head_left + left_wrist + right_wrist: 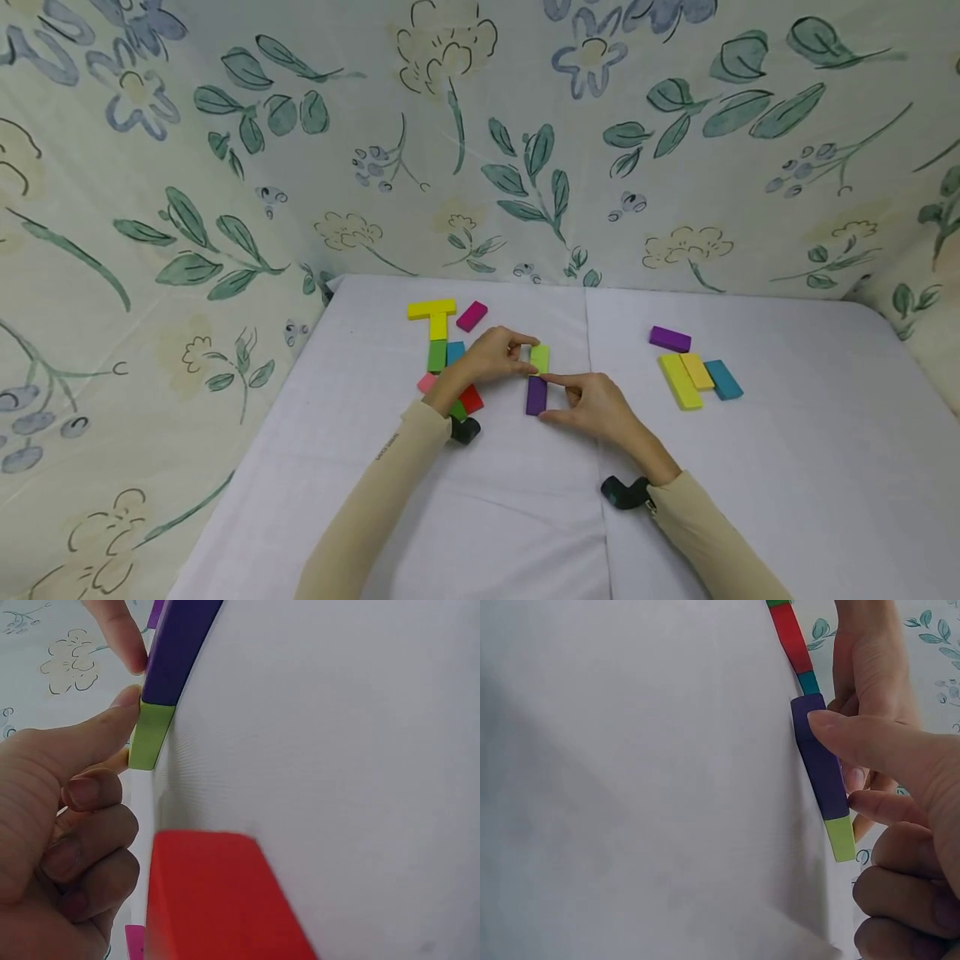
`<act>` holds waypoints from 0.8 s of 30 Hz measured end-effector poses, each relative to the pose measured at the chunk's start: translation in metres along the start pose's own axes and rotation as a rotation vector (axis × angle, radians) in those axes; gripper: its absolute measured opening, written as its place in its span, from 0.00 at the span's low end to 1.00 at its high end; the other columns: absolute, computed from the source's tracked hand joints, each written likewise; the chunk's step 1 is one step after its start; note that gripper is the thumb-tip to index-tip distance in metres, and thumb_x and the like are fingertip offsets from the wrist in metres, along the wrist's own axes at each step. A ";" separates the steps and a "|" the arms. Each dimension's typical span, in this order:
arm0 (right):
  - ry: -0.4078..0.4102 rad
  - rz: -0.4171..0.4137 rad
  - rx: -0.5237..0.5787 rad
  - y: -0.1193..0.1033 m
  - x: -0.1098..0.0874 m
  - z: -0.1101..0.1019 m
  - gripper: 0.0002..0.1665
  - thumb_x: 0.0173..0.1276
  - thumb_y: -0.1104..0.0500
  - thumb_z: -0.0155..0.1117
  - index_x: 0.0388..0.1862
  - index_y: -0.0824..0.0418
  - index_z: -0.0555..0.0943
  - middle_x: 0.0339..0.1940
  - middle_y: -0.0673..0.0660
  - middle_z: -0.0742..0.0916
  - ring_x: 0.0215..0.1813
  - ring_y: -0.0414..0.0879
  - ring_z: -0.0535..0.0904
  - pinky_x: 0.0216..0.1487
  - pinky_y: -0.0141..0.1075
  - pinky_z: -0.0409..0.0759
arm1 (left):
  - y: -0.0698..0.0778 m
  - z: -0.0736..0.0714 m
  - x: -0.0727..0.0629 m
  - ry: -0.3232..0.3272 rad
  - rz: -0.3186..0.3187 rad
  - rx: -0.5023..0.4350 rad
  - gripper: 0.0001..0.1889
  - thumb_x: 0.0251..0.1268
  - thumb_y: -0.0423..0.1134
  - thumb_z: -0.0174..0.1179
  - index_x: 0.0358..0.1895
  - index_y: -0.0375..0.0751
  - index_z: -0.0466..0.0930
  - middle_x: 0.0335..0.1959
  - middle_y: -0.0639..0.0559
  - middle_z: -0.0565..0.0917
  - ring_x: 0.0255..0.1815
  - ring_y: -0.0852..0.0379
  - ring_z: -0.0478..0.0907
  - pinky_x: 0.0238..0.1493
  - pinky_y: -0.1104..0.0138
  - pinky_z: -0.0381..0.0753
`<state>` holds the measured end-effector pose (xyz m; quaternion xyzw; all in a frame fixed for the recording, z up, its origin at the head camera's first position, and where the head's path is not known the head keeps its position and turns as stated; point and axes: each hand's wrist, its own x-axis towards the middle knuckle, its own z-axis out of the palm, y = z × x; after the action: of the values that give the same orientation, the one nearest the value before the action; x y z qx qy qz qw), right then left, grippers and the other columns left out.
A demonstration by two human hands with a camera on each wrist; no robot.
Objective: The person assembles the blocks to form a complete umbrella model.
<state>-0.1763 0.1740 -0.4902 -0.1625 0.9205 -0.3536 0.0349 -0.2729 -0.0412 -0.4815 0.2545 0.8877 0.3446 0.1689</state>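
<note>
In the head view my left hand (491, 357) pinches a lime green block (539, 358) between thumb and index finger at its two ends. Just below it lies a dark purple block (536, 396), end to end with the lime one. My right hand (596, 406) grips the purple block, index finger near its far end and thumb at its near end. The left wrist view shows the lime block (151, 735) touching the purple block (176, 656). In the right wrist view, the thumb presses on the purple block's (821, 769) near end; the other fingers are curled.
Left of the hands, yellow (431, 309), green (437, 357), blue (455, 352), pink (426, 382) and red (471, 399) blocks lie joined, partly behind my left arm. A magenta block (472, 317) lies apart. Purple (670, 338), yellow (680, 383) and blue (723, 380) blocks lie at right.
</note>
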 end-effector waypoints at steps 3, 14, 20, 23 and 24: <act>-0.005 -0.002 -0.011 -0.001 0.000 -0.001 0.37 0.52 0.48 0.86 0.61 0.57 0.87 0.14 0.43 0.67 0.19 0.35 0.60 0.23 0.29 0.57 | 0.000 0.001 -0.001 0.003 -0.003 0.003 0.30 0.63 0.48 0.74 0.68 0.49 0.81 0.17 0.57 0.65 0.21 0.60 0.62 0.28 0.72 0.62; -0.021 0.002 0.015 0.002 -0.001 -0.002 0.37 0.53 0.49 0.86 0.62 0.56 0.86 0.15 0.44 0.67 0.20 0.35 0.60 0.22 0.29 0.56 | 0.004 0.000 -0.005 0.003 -0.018 0.033 0.30 0.65 0.48 0.73 0.70 0.49 0.79 0.19 0.56 0.66 0.21 0.60 0.63 0.27 0.72 0.61; -0.037 0.009 0.040 0.005 0.000 -0.002 0.37 0.53 0.49 0.85 0.63 0.55 0.86 0.15 0.44 0.67 0.20 0.36 0.60 0.22 0.29 0.57 | 0.001 0.003 -0.006 0.024 -0.011 0.056 0.30 0.65 0.50 0.72 0.70 0.50 0.79 0.19 0.56 0.65 0.22 0.60 0.63 0.26 0.73 0.60; -0.044 0.013 0.049 0.006 0.001 -0.003 0.37 0.53 0.48 0.85 0.63 0.54 0.86 0.15 0.44 0.67 0.20 0.37 0.59 0.22 0.29 0.57 | 0.000 0.004 -0.006 0.035 -0.006 0.059 0.30 0.65 0.50 0.72 0.70 0.51 0.79 0.20 0.56 0.65 0.22 0.60 0.63 0.27 0.72 0.60; -0.047 0.015 0.051 0.007 0.001 -0.003 0.37 0.53 0.48 0.85 0.63 0.53 0.86 0.15 0.44 0.67 0.20 0.37 0.59 0.22 0.29 0.57 | 0.000 0.004 -0.006 0.038 -0.004 0.056 0.30 0.65 0.50 0.72 0.70 0.51 0.79 0.20 0.56 0.65 0.22 0.60 0.63 0.27 0.72 0.60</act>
<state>-0.1795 0.1800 -0.4926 -0.1628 0.9114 -0.3726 0.0631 -0.2656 -0.0423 -0.4835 0.2508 0.9006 0.3239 0.1452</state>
